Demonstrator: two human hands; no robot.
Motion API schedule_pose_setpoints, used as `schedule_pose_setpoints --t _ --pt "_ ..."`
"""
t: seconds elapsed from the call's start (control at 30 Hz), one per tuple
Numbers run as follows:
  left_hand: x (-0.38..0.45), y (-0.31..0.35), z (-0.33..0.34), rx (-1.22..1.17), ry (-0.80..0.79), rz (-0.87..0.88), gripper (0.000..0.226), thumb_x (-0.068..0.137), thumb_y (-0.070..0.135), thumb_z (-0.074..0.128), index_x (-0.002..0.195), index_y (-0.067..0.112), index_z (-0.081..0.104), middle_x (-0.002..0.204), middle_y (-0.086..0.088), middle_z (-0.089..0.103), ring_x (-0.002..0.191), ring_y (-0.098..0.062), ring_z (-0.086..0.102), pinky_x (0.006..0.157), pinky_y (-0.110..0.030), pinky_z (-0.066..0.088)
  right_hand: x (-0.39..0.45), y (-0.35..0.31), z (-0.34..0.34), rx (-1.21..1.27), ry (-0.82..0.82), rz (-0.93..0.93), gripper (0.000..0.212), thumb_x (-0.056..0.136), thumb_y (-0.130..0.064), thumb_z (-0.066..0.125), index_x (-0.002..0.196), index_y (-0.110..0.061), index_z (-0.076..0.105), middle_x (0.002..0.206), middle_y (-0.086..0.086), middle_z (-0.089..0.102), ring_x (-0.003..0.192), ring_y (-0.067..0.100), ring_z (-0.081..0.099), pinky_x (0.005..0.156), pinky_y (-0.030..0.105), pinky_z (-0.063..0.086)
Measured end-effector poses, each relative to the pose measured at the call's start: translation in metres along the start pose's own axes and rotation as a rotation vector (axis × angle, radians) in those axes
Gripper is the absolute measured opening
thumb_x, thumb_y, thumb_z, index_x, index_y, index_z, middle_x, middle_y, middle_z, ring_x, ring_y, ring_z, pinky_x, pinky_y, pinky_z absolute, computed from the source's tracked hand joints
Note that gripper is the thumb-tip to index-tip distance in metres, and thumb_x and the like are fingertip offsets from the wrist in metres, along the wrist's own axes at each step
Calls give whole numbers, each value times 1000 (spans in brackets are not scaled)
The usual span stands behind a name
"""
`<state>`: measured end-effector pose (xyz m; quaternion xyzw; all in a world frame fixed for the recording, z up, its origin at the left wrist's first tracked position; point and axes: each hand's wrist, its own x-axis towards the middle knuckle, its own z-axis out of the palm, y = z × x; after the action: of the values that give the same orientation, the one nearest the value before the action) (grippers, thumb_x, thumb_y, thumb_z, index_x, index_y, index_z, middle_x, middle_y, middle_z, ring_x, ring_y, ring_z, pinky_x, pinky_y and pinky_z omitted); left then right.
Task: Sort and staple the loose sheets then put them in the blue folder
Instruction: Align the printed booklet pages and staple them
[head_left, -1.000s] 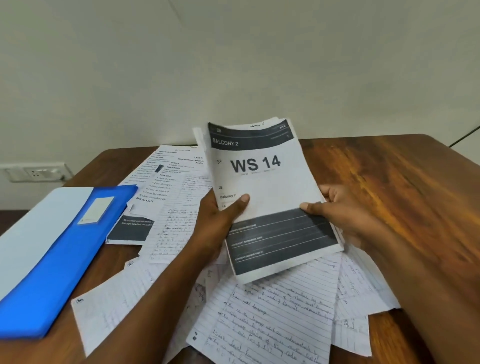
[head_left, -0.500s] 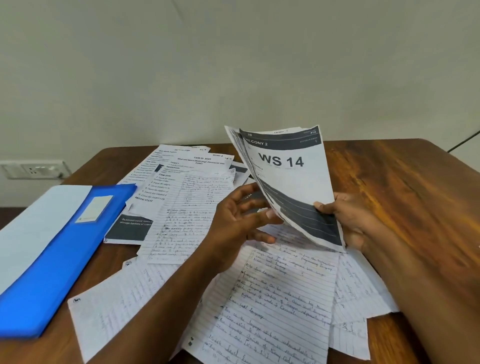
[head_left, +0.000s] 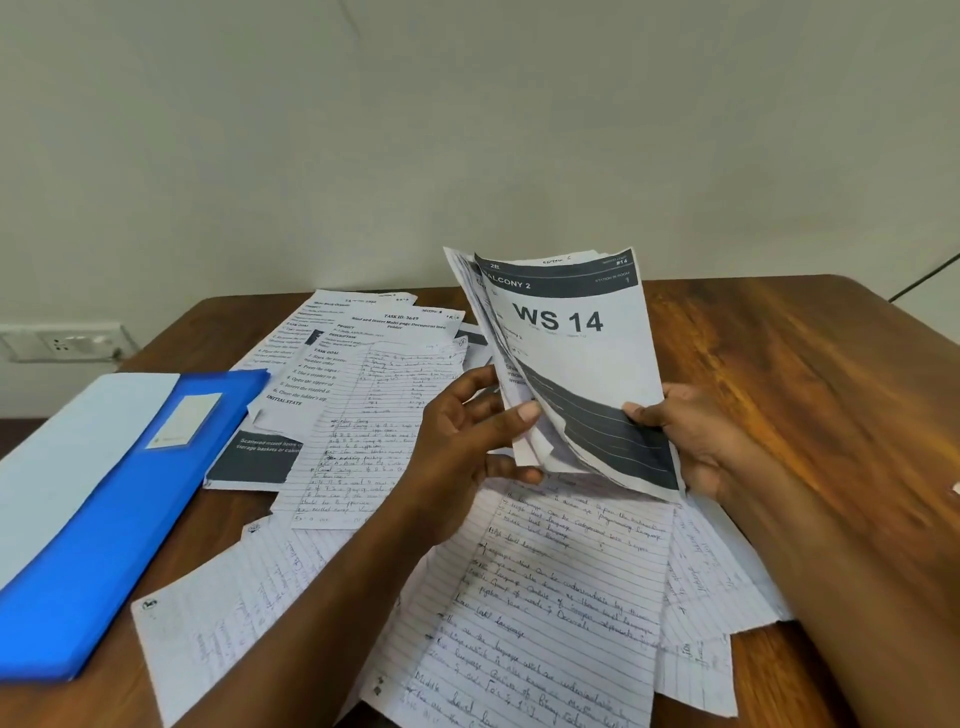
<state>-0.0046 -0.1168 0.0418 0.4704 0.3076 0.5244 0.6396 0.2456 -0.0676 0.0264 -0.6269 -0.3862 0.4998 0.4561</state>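
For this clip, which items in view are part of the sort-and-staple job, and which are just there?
Part of the job:
WS 14 stack, held by left hand and right hand
loose handwritten sheets
printed sheets
blue folder

Just there:
wall socket
wooden table

No stapler visible.

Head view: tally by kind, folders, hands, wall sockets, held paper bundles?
Blue folder: 1
Hands: 2, left hand and right hand
Wall socket: 1
Held paper bundle, the WS 14 bundle: 1
Total: 5
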Motion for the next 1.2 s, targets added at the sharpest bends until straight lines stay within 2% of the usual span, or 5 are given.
schedule_pose_setpoints --t 0.4,0.63,0.83,1.0,1.2 --pt "1 1 -4 50 -3 72 60 83 -13 68 135 15 59 98 -12 79 78 -28 78 55 -35 64 0 0 -1 12 -1 1 18 97 5 63 113 1 68 112 20 75 108 36 66 103 50 50" --pt "1 4 -7 147 8 121 66 78 -2 65 140 17 59 105 -18 79 81 -33 78 61 -36 64 2 1 -2 57 29 -6 14 95 4 64 102 -6 70 112 18 76 113 37 67 107 53 50" --pt "-1 6 -6 152 89 119 66 80 34 81 140 16 60 112 -18 78 91 -40 76 61 -37 65 2 -1 -1 84 65 -46 18 96 1 65 113 -4 69 115 13 76 116 35 67 108 56 50" --pt "-1 6 -7 180 77 129 52 88 11 74 138 17 59 112 -15 79 94 -35 78 62 -37 66 -1 -2 -1 101 99 -89 13 98 -2 65 109 -6 69 109 9 77 110 31 69 101 50 54" --pt "-2 8 -8 112 47 123 54 83 18 76 135 20 63 114 -16 78 81 -29 79 58 -34 65 1 -1 0 114 109 -89 13 97 0 65 108 -5 70 105 10 78 108 34 71 100 51 56"
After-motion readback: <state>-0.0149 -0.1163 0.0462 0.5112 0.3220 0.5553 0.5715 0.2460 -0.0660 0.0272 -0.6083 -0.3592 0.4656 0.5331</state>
